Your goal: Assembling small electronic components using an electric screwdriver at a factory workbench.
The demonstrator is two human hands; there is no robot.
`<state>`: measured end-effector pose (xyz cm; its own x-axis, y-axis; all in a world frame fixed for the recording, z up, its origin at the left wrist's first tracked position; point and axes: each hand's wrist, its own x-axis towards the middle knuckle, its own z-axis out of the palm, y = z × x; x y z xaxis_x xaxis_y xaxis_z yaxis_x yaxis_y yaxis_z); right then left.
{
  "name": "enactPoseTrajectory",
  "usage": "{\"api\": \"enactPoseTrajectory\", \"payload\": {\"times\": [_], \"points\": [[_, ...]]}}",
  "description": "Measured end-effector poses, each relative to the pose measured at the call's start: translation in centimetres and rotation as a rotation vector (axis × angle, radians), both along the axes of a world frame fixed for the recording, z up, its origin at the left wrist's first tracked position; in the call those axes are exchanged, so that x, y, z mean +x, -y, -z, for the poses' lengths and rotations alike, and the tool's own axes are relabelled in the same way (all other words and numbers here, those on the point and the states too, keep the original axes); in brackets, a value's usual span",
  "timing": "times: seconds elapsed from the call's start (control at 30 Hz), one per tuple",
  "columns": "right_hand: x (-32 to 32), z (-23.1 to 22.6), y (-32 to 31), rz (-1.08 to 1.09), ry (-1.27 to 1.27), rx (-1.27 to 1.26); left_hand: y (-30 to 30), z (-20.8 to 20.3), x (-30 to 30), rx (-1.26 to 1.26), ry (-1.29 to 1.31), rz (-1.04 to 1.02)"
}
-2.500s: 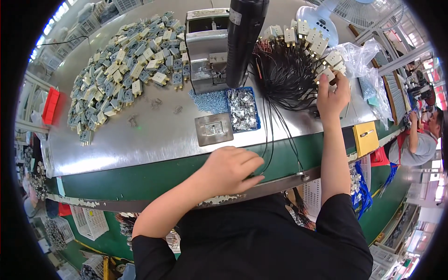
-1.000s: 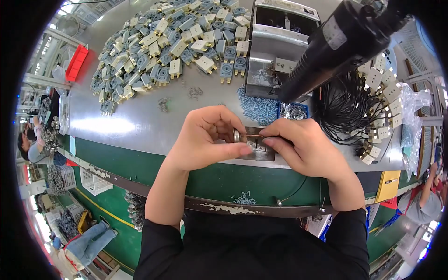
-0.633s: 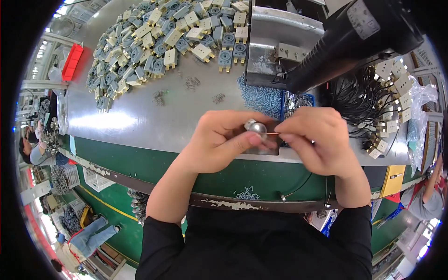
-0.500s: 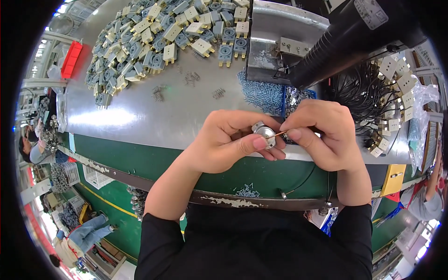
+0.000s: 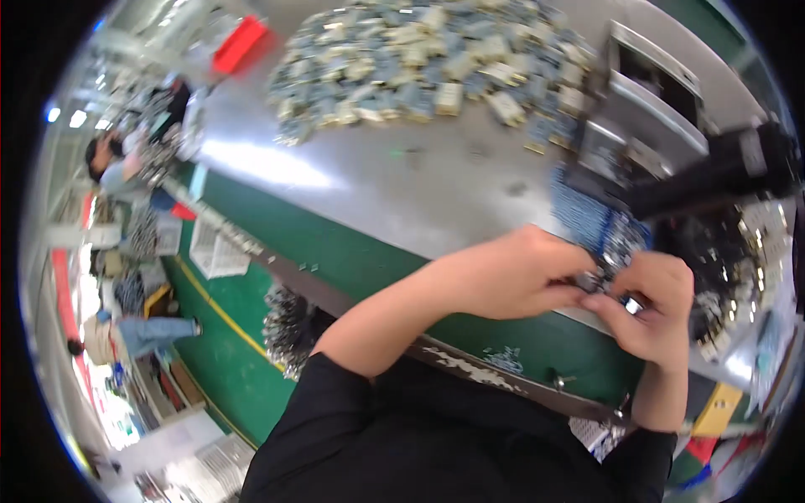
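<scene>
Metal part: small, shiny and blurred; held up between the two hands, above the near side of the steel bench, its shape too smeared to make out.
Left hand: reaches in from the left; thumb and forefinger pinch the metal part, the other fingers largely hidden.
Right hand: meets the left at the metal part; fingers curled, thumb brought in near the left thumb. Cannot tell whether it pinches the part itself or something thin on it.
Screws: a blue heap beyond the hands, beside the machine.
Clips: shiny pieces heaped just beside the screws, close behind the fingers.
Loose screws: a small scatter on the green mat, nearer the body, apart from both hands.
Leads: dark tangle right of the clips, cream blocks along its outer side.
Block pile: large, grey and cream, across the far bench.
Done: one piece is picked up and both hands are on it; I judge handling to be mid-step. Whether anything is joined to it cannot be told.
Left: the piece is not yet set down. Judging by the block pile, plenty of stock remains loose.
</scene>
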<state>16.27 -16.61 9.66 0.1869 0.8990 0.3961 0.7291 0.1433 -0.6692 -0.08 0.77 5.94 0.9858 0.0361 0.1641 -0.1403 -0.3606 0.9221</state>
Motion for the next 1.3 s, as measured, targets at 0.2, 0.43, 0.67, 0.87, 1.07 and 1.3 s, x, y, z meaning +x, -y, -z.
{"api": "enactPoseTrajectory", "payload": {"times": [0.2,0.43,0.67,0.87,1.07,1.3], "points": [[1.6,1.5,0.4,-0.079,-0.386,-0.142,2.0,0.4,-0.5,-0.063,0.248,0.009],[3.3,4.9,1.4,-0.122,-0.701,-0.161,3.4,1.5,0.5,0.063,0.4,-0.046],[4.4,6.6,2.5,0.017,-0.698,-0.115,3.9,2.0,0.7,-0.998,0.062,0.141],[4.0,6.4,1.9,0.059,-0.047,0.016,3.8,2.9,1.2,-1.518,-0.059,0.054],[2.2,4.0,2.5,0.072,-0.207,-0.076,3.8,1.9,1.9,-1.226,-0.033,-0.095],[0.2,2.6,-0.1,-0.047,-0.382,-0.19,3.4,0.4,0.2,-0.065,0.063,-0.555]]}}
